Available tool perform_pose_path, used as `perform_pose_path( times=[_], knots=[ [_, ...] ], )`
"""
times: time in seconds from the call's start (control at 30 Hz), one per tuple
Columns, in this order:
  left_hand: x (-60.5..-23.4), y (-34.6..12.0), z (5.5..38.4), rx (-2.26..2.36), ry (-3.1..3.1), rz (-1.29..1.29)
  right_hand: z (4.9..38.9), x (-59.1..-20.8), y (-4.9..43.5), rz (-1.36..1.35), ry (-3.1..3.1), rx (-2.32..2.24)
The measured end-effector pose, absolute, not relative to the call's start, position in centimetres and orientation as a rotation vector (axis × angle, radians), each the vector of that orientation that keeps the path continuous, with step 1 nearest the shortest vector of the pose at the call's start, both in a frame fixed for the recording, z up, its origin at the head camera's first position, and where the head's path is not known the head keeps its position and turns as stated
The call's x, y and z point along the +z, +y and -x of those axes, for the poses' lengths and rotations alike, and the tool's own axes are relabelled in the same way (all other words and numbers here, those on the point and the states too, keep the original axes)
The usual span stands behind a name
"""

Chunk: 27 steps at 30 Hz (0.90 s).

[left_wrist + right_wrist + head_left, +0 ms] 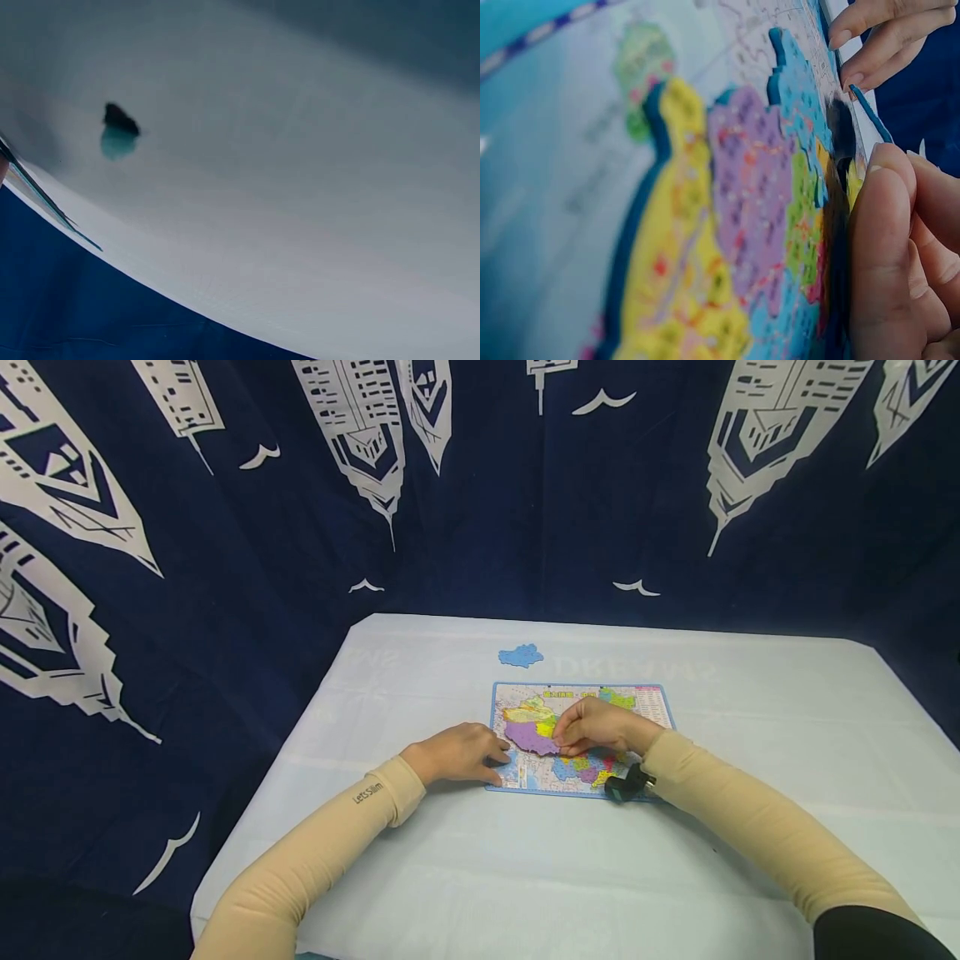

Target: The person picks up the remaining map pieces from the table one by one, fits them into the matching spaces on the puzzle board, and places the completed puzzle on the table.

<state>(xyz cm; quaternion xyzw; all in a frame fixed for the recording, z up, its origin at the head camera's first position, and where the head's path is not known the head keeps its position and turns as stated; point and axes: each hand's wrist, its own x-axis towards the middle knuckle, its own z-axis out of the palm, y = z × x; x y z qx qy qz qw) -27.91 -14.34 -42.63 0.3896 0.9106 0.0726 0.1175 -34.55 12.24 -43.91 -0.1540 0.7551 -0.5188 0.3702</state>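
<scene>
A map jigsaw puzzle board (652, 695) with a blue rim lies on the white table. My right hand (603, 727) pinches a purple puzzle piece (528, 737) between thumb and fingers over the board's left half; the right wrist view shows the piece (871, 112) edge-on, raised off the board. My left hand (461, 753) rests at the board's left edge, its fingertips touching the lower left corner. Close up, a yellow puzzle piece (679, 255) and another purple puzzle piece (746, 187) sit on the board. The left wrist view catches only the board's edge (45, 199).
A blue puzzle piece (521, 655) lies on the table (420, 668) beyond the board. A black wrist camera (628, 783) hangs under the right wrist, over the board's near edge. Behind the table hangs a dark blue cloth (480, 527) with white building prints.
</scene>
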Motion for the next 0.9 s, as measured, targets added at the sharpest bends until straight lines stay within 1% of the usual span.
perform_pose_path(
  times=[0.9],
  knots=[
    [-42.72, -14.20, 27.97, 0.178, 2.668, -1.105, 34.44, -43.65, 11.99, 0.371, 1.957, -1.324]
  ],
)
